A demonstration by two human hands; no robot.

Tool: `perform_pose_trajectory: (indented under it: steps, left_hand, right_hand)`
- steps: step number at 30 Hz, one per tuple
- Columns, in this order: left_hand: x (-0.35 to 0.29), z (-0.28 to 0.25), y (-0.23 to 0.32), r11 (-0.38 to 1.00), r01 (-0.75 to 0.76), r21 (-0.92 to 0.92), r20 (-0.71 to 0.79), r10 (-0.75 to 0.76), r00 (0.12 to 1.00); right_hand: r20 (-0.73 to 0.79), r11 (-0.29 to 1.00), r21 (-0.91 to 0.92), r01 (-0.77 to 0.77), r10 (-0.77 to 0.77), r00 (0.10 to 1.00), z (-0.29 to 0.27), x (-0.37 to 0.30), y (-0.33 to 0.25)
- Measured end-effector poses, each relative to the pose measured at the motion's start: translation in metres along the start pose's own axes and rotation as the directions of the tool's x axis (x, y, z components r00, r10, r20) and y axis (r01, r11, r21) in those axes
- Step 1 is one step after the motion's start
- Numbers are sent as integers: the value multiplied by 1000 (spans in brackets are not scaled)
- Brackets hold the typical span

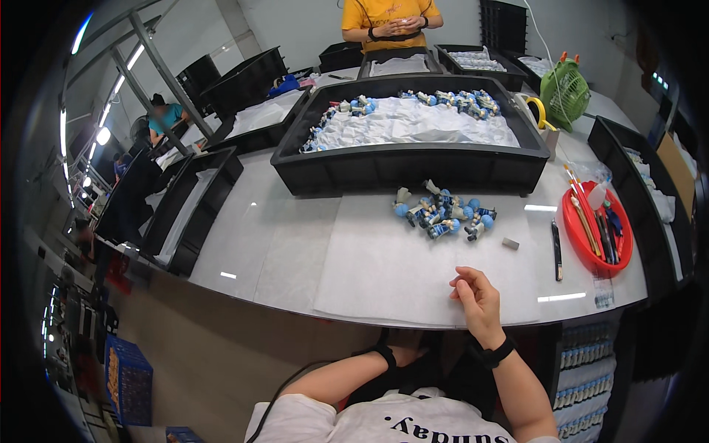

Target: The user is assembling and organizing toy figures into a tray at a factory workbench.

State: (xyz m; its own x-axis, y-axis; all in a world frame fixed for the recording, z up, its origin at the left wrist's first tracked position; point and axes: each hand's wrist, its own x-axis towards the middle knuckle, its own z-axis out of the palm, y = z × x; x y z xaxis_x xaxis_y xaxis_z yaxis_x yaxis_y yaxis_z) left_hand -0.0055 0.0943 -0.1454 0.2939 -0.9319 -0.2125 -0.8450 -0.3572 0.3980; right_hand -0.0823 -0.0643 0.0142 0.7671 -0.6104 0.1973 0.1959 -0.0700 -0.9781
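Resting loosely curled and empty on the white paper sheet (384, 273) at the desk's (288, 236) near edge, the right hand (478, 299) had no grip on the small blue-and-white toy figures (443, 214) piled just beyond it, the left hand hidden below.

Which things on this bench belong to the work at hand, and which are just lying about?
In use: right hand on the white sheet; pile of small blue figures; black tray of figures.

Lying about: red basket of brushes, green fan, tape roll, black pen.
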Motion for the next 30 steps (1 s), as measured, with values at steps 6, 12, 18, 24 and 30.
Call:
perform_pose_trajectory:
  steps: [6,12,18,24,30]
  left_hand:
    - [15,19,17,989,47,139,-54,-40,998]
    - [-7,-1,23,962,-51,267,54,38,998]
    - [-6,-81,63,981,-137,-135,585,191,788]
    - [-3,-266,99,493,-474,-730,-12,683,730]
    - [88,-298,15,948,-309,80,-408,314,857]
  right_hand:
    - [-33,1000,-3,14,-14,999,-1,-1,0]
    - [-48,999,34,15,-13,999,-3,-3,0]
    - [-26,1000,6,14,-14,1000,-3,-2,3]
    - [-50,998,10,69,-69,996,-4,-2,4]
    - [-57,999,21,46,-45,997,-2,-3,3]
